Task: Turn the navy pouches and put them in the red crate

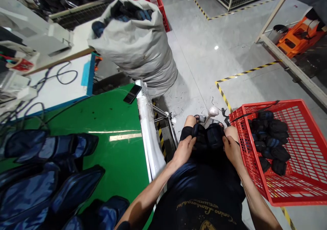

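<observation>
On my lap lies a dark fabric pouch [214, 136], a folded, two-lobed bundle whose lower part blends into my black clothing. My left hand [184, 150] pinches its left side, thumb on top. At the right side my right hand [232, 151] is closed on its edge, most of the fingers hidden underneath. Several similar small dark pouches [272, 140] lie in a red plastic basket [301, 151] to my right. Larger dark blue bags [30, 189] are piled on the green tabletop [117, 117] to my left.
A big pale woven sack [143, 49] full of dark blue pieces stands beyond the table. A phone [132, 94] rests near the table's white edge. Another red basket [160, 7] is behind the sack. Orange stools [298, 36] and yellow-black floor tape [223, 95] appear at the right.
</observation>
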`<state>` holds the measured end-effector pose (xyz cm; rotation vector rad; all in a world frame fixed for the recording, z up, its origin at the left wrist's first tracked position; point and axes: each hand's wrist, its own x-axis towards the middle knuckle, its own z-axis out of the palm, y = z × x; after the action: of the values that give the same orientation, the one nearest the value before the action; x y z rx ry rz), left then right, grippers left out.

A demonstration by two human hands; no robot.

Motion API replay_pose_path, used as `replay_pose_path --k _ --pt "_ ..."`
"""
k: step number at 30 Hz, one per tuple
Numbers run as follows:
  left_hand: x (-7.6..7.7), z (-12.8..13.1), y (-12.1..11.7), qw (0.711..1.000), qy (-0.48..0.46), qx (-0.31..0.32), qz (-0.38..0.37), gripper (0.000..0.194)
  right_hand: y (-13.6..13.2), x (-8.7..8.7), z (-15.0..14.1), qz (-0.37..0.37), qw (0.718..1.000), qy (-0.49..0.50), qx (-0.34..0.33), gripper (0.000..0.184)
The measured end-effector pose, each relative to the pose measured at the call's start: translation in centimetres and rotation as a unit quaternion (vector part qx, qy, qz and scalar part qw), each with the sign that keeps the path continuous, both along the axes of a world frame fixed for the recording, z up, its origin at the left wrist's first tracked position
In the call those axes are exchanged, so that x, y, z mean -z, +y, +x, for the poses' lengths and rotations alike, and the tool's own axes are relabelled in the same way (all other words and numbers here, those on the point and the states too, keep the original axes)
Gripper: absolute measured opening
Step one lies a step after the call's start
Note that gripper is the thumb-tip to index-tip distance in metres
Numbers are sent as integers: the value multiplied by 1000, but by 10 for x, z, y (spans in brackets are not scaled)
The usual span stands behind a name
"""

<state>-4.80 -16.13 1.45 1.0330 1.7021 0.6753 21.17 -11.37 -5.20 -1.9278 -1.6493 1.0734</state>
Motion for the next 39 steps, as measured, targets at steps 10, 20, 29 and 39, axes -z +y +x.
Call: replay_pose_path --k 10,20,29,39 --pt "-22 56 1 965 -227 97 93 20 3 -60 -3 70 996 1 61 45" --pt "-83 59 45 942 -220 -160 197 72 7 -132 -52 406 907 -24 -108 30" --pt "-24 3 125 924 -31 -300 234 50 100 -133 -89 382 919 20 -96 42" --pt "27 28 161 971 -161 -146 101 54 140 -51 -54 94 976 177 83 62"
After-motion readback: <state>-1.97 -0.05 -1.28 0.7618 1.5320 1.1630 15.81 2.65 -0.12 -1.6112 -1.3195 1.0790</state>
